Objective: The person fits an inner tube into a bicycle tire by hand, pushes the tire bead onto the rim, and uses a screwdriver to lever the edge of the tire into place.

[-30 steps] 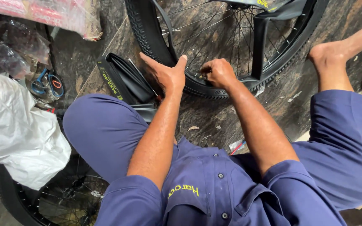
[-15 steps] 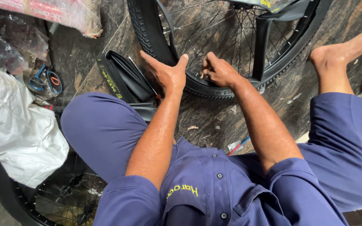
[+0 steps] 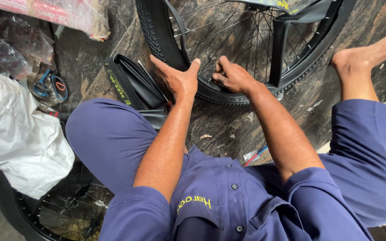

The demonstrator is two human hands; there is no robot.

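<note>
A black spoked bicycle wheel with a knobby tyre point(image 3: 157, 31) lies on the dark stone floor in front of me. My left hand point(image 3: 177, 78) presses flat on the near part of the tyre, fingers spread. My right hand point(image 3: 231, 76) grips the tyre's inner edge by the rim, fingers curled over it. A thin black inner tube point(image 3: 177, 27) loops out of the wheel above my left hand. A black frame fork point(image 3: 280, 49) stands across the spokes.
A folded black inner tube point(image 3: 132, 82) lies left of my left hand. A white plastic sack point(image 3: 14, 134), clear bags point(image 3: 10, 49) and a pink-wrapped pack point(image 3: 59, 13) are at left. A second wheel point(image 3: 59, 214) lies under my knee. My bare foot point(image 3: 358, 62) rests at right.
My right hand has shifted a little left along the tyre's inner edge and curled tighter. My left hand stays pressed on the tyre. The view moved slightly.
</note>
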